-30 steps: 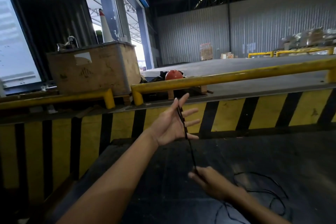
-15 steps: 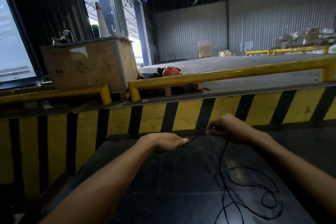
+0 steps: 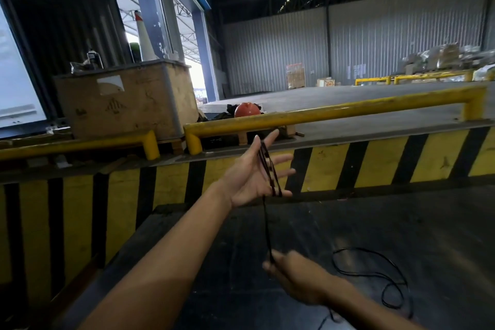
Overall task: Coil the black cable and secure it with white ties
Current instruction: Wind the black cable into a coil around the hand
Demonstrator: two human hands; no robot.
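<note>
My left hand is raised palm-up with fingers spread, and several turns of the thin black cable are wound across its fingers. One strand runs straight down from that hand to my right hand, which is blurred and pinches the cable low over the dark platform. The loose rest of the cable lies in curls on the platform at the right. No white ties are visible.
A yellow and black striped wall with a yellow guard rail runs across in front of me. A wooden crate and an orange hard hat sit behind the rail. The dark platform extends right.
Half a second ago both hands were level and palm-down near the wall. Now my left hand is raised palm-up and my right hand has dropped low, pulling the strand downward.
</note>
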